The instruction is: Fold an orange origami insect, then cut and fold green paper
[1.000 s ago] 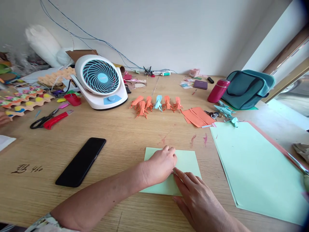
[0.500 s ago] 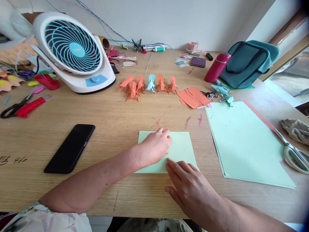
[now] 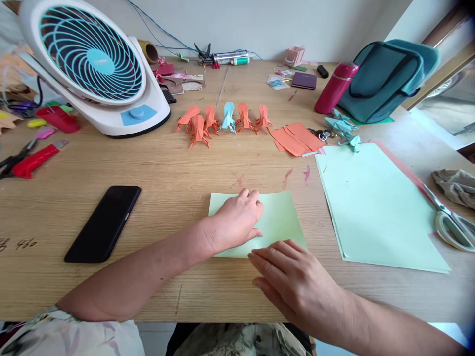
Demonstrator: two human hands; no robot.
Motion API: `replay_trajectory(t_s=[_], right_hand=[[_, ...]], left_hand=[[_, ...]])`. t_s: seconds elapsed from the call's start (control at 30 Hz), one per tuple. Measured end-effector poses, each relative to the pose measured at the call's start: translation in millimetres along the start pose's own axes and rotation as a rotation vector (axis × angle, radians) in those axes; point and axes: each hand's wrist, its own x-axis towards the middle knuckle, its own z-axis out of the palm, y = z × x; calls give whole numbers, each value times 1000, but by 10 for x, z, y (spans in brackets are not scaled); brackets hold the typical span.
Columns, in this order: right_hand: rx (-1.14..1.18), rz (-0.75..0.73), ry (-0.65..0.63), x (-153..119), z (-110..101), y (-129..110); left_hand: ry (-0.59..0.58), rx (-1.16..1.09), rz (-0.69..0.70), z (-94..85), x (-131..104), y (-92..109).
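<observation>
Our left hand (image 3: 237, 217) lies on a small rectangular sheet of pale green paper (image 3: 280, 215), its fingers bent and its thumb stretched along the surface; we cannot tell whether anything is pinched beneath the fingers. Our right hand (image 3: 297, 277) is loose, with straight fingers side by side and the thumb a little apart, and we see nothing in its grasp. Its fingertips point to the sheet's near edge, though we cannot tell whether they touch it. The sheet rests directly before us on a light brown wooden table (image 3: 166, 168).

To its left we have a black rectangular phone (image 3: 104, 225), lying flat. To its right lies a stack of large pale green paper sheets (image 3: 371, 207), with metal scissors with pale handles (image 3: 451, 227) at its right edge.

Beyond the sheet stand five orange folded-paper figures (image 3: 243, 116) and one light blue folded-paper figure (image 3: 228, 116), in a loose row. Right of them we see flat orange paper pieces (image 3: 299, 139), overlapping one another. Farther out, a white fan with a blue grille (image 3: 102, 62) stands on the left, and a glossy magenta bottle (image 3: 337, 86) leans just beside a teal fabric bag (image 3: 386, 84) on the right.
</observation>
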Motion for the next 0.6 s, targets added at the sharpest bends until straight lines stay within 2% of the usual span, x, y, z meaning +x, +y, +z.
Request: replay_trajectory(t_s=[0.07,0.27,0.6], right_hand=[[-75,19,40,7,20,16],[-251,91,25,-92,191,-10],[-306,151,69,-277,296,32]], left_hand=[[2,16,-5,0,4,21],[-2,31,-20,-17,-4,52],[-16,19,-12,1,-36,66]])
